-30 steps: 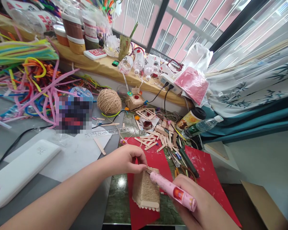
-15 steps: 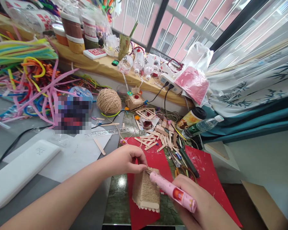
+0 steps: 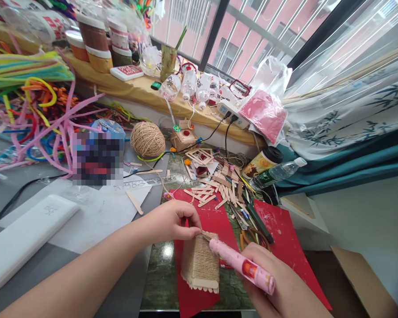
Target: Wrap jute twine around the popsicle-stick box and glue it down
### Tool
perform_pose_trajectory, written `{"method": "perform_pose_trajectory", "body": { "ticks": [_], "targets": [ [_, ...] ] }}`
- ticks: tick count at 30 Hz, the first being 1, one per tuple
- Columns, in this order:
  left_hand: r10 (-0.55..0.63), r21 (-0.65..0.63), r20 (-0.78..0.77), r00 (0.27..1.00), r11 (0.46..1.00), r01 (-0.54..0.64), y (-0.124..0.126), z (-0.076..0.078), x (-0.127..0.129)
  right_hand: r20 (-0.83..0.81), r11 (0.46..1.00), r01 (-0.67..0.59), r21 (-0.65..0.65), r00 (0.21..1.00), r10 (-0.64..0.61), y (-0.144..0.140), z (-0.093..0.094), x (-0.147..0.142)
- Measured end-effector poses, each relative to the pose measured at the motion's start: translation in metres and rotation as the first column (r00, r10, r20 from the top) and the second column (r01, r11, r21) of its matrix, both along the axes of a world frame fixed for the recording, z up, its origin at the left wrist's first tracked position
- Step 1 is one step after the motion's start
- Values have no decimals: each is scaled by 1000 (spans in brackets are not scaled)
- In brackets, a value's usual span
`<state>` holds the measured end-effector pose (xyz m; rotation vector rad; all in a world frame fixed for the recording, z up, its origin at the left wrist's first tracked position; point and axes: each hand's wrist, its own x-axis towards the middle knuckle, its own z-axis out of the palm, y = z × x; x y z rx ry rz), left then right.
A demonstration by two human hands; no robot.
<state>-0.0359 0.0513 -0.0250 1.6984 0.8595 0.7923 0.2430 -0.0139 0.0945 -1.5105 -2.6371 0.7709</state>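
Well, messy tabletop near window.

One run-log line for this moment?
left hand: at top edge of twine-wrapped piece | right hand: holding pink tool, tip near same edge | below piece: red sheet

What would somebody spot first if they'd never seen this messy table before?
Probably the bright pink tool in the right hand, its tip at the top of the twine-wrapped piece that the left hand touches. Next, perhaps, the rainbow tangle of fuzzy stems at the picture's left, and the big round ball of twine beyond the left hand.
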Motion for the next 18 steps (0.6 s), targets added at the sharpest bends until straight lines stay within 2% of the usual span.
{"method": "perform_pose_trajectory", "body": {
  "ticks": [18],
  "targets": [
    [-8,19,6,1000,1000,8,1,-4,0,2,998,44,52,999,-45,-5,1,12]
  ]
}}
